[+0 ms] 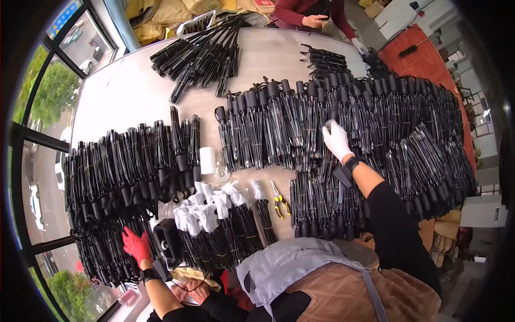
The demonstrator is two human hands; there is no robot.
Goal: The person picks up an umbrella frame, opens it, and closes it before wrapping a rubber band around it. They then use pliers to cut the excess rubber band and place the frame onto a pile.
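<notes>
Right hand (336, 139) in white glove, fingers curled on black umbrella frames (300, 123), grip unclear

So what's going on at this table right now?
A person stands at a table covered with rows of black folded umbrella frames. Their right hand, in a white glove, reaches into the far row of frames. Their left hand, in a red glove, rests on the near left pile. Yellow-handled pliers lie untouched between them.

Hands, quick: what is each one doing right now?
Left hand, in a red glove: rests on the black folded umbrella frames; grip cannot be told.
Right hand, white-gloved: reaching onto the black rods; grip unclear.
</notes>
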